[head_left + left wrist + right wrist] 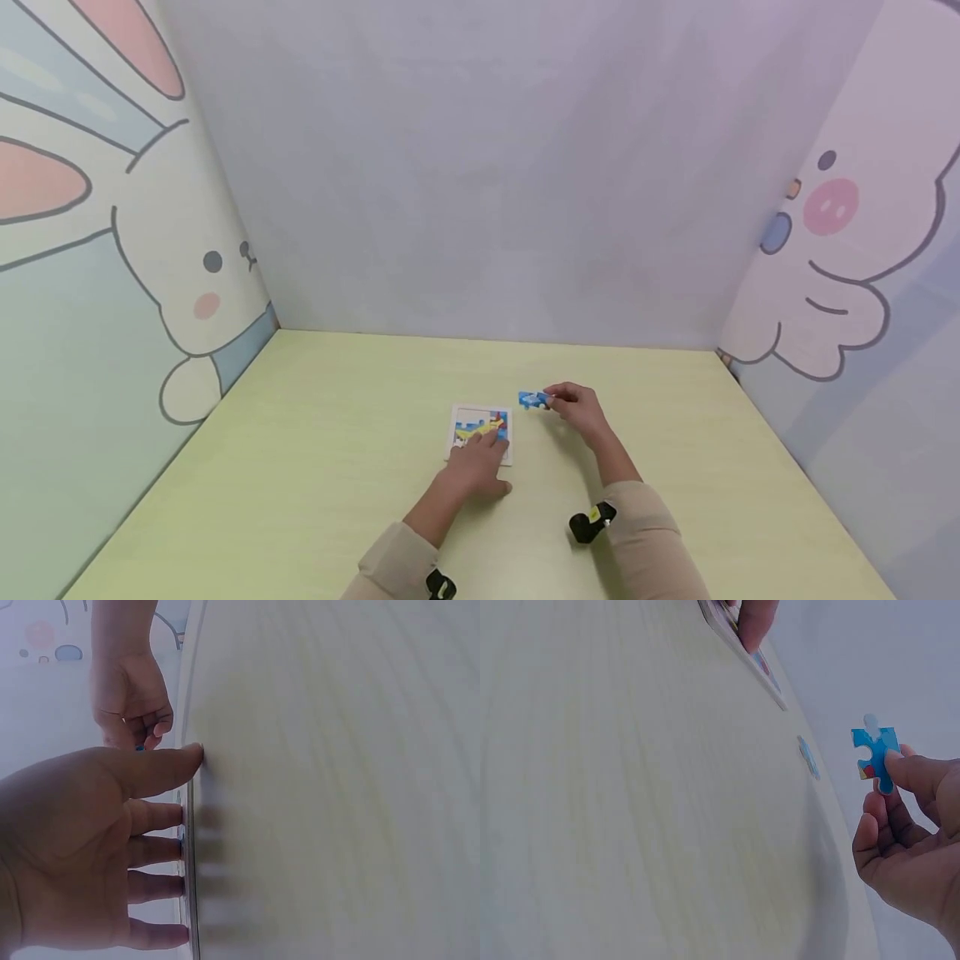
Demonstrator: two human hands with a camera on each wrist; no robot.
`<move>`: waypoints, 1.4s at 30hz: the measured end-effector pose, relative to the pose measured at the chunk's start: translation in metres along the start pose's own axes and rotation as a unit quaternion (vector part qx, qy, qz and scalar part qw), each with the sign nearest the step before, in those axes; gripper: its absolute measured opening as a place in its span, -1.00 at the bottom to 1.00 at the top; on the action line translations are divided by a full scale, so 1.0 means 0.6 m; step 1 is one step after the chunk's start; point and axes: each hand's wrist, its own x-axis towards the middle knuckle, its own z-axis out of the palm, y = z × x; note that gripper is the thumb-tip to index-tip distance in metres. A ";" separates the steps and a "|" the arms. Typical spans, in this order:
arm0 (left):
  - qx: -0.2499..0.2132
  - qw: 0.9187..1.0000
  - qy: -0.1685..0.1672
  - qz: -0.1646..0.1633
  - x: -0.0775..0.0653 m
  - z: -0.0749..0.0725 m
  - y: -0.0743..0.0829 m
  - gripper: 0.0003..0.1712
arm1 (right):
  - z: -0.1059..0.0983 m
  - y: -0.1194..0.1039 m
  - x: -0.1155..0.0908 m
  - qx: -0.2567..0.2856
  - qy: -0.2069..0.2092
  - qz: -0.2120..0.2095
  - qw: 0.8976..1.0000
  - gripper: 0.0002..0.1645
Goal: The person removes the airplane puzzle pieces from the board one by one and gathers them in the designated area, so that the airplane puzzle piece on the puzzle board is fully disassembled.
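A small framed jigsaw puzzle (458,417) lies on the table, partly filled with a yellow, red and blue picture; its upper left shows a pale gap. My left hand (476,462) rests over its lower part with fingers spread, covering some of the picture. In the left wrist view the fingertips of the left hand (82,855) meet the frame's edge. To the right of the frame, my right hand (581,410) pinches a blue puzzle piece (875,754) with red and yellow at one corner, between thumb and fingers. The piece is raised above the table.
Another blue puzzle piece (808,757) lies flat on the table (315,467), close to the frame and below the right hand. Pale walls with cartoon animals border the table on the left and right, and a plain grey wall (480,167) stands behind.
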 end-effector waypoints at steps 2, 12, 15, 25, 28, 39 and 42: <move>-0.004 1.000 0.000 0.000 -0.002 0.000 0.002 -0.23 | -0.009 0.011 0.005 -0.014 0.004 0.002 1.000 -0.74; 0.014 1.000 0.014 0.003 -0.004 0.005 0.003 -0.24 | -0.044 0.029 0.027 -0.023 0.003 0.045 0.999 -0.79; 0.014 1.000 0.013 0.001 -0.004 0.005 0.003 -0.23 | -0.051 0.032 0.033 -0.043 -0.010 0.035 0.998 -0.79; 0.011 1.000 0.010 -0.001 -0.005 -0.001 0.003 -0.23 | -0.054 0.038 0.048 -0.098 0.007 0.039 0.994 -0.80; 0.010 1.000 0.009 -0.001 -0.006 -0.003 0.004 -0.23 | -0.051 0.037 0.048 -0.120 0.009 0.041 0.992 -0.81; 0.015 1.000 0.004 0.001 -0.004 -0.001 0.002 -0.23 | -0.044 0.031 0.047 -0.159 0.018 0.054 0.986 -0.82; 0.015 1.000 0.003 0.002 -0.001 0.000 0.001 -0.22 | -0.045 0.031 0.048 -0.152 0.019 0.056 0.987 -0.80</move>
